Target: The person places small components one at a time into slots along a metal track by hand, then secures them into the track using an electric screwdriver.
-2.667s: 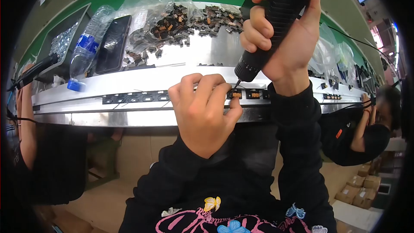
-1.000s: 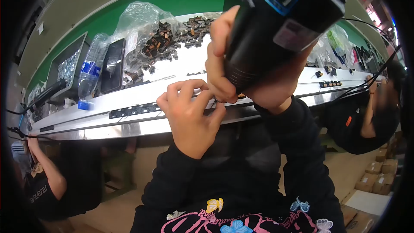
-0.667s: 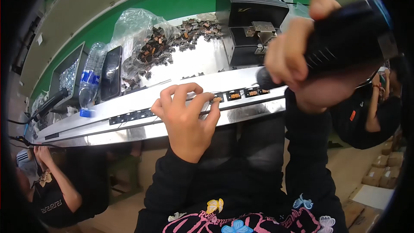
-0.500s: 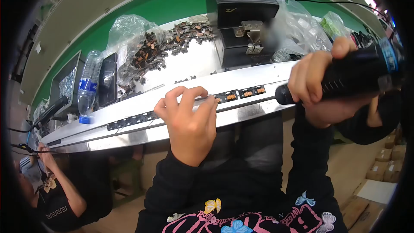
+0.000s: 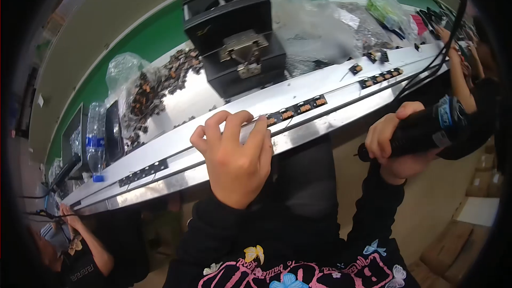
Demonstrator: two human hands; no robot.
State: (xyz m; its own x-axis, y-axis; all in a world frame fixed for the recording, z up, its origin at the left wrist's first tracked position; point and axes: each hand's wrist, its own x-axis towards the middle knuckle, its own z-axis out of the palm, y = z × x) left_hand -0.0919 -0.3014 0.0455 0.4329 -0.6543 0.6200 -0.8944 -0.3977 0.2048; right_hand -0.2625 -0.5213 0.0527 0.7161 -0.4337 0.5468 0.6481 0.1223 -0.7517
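My left hand [image 5: 237, 157] rests on the white rail [image 5: 186, 154] with its fingers curled and its thumb and index finger together at the left end of a black strip with copper-coloured parts [image 5: 304, 108]. Part of that strip is hidden under the fingers. To the right, beyond the rail's front edge, my right hand [image 5: 392, 138] is wrapped round a black electric screwdriver [image 5: 421, 130], whose tip points left. Another black strip [image 5: 143, 174] lies on the rail, left of my left hand.
Behind the rail stand a black machine [image 5: 234, 42], a pile of small parts [image 5: 178, 69], plastic bags [image 5: 309, 21], a phone [image 5: 113, 130] and a bottle [image 5: 96, 141]. A similar strip [image 5: 381, 78] lies farther right. People sit at both sides, one with joined hands [image 5: 69, 217].
The screwdriver in my right hand has moved away from the strip, rightward and down past the rail's edge. The view has turned right, bringing the black machine fully into sight. My left hand stays at the strip.
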